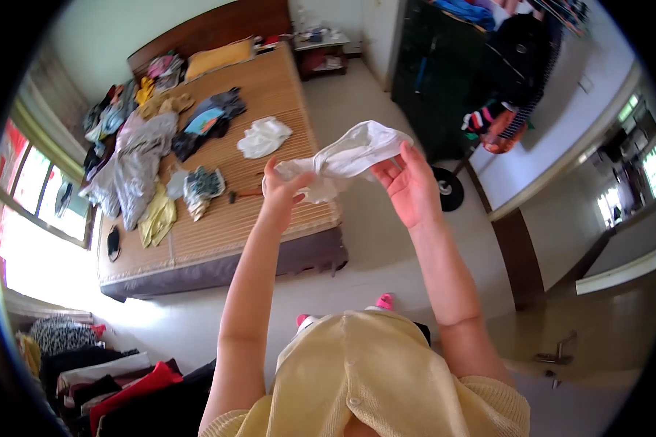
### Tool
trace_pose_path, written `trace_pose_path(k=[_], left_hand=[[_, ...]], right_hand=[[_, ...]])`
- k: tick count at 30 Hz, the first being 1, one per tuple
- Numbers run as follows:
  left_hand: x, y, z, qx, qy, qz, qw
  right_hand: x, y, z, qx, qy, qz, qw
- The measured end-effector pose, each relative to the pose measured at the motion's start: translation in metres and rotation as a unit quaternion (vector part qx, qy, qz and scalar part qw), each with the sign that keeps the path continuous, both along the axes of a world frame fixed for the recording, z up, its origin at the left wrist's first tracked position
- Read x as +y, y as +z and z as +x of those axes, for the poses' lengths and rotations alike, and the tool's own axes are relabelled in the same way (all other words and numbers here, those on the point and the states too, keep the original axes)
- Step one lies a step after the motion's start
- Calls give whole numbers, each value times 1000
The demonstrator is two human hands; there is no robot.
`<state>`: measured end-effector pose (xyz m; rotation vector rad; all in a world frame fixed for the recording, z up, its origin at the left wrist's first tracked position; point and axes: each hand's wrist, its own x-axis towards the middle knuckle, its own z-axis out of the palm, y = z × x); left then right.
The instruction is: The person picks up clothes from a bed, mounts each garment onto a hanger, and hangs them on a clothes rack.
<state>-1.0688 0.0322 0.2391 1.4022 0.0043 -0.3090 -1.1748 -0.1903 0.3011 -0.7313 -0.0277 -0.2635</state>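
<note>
A thin white garment (357,149) is stretched in the air in front of me, between my two hands. My left hand (284,188) grips its lower left end, with the fingers bent around the cloth. At the upper right end, my right hand (410,186) pinches the edge between thumb and fingers. The cloth is bunched and twisted near its middle, and its exact kind cannot be made out. Behind my left hand, a crumpled white cloth (264,137) lies on the bed mat.
The bed (270,84) carries heaped clothes (142,160), a yellow garment (158,216), a black face mask (114,242) and a yellow pillow (219,60). A nightstand (321,44) stands beyond. Folded clothes (124,386) are piled at lower left. A dark cabinet (437,80) and hanging bags (517,54) stand right.
</note>
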Motion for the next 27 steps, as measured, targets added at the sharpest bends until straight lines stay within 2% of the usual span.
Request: trace_pose_path(k=[2,3,6,7,8,10,11,12,14,15,17,18,20,22,23,24,26,27], left_hand=[[-62,-5,-2,-93,26,156,983],[-87,-15,3,-78,-7,105,991],[-163,-29,-7,-209,-45,231,949],[-184,-19,-20,-186,-87,212,956],[-205,-40,-19,-244,-108,237,934],[-245,-96,-12,-243,-163,230,928],[-258,-104,-19,-104,-231,167,953],[-273,-109,-27,35,-295,100,950],[-291,-92,-59,207,-197,-45,957],[-303,-95,-55,234,-175,-118,949],[-310,-99,-37,292,-124,-256,913],[-315,-97,-20,286,-101,-299,905],[-326,-25,-19,163,-48,-200,965],[-341,11,-11,62,-57,-141,986],[-348,26,-5,11,-59,-113,992],[-354,39,2,-58,-75,-45,994],[-365,62,15,-189,-101,92,973],[-369,77,19,-222,-100,99,965]], right_hand=[[-34,-5,-15,0,1,29,1000],[-51,-10,-23,4,-4,52,999],[-92,-16,-41,-5,1,118,993],[-109,-27,-43,-21,24,148,988],[-124,-39,-45,-37,47,178,982],[-150,-61,-47,-31,81,242,966],[-157,-67,-51,-34,100,264,959],[-166,-71,-51,-40,118,283,951],[-182,-80,-57,-53,118,271,954],[-192,-81,-62,-54,131,271,952],[-209,-84,-75,15,94,255,962],[-217,-86,-80,52,76,248,964],[-229,-95,-82,122,104,184,970],[-245,-128,-68,165,130,117,971],[-250,-138,-60,190,89,31,977],[-261,-146,-50,214,58,-105,969],[-279,-142,-34,254,-3,-367,895],[-290,-134,-28,260,-80,-470,840]])
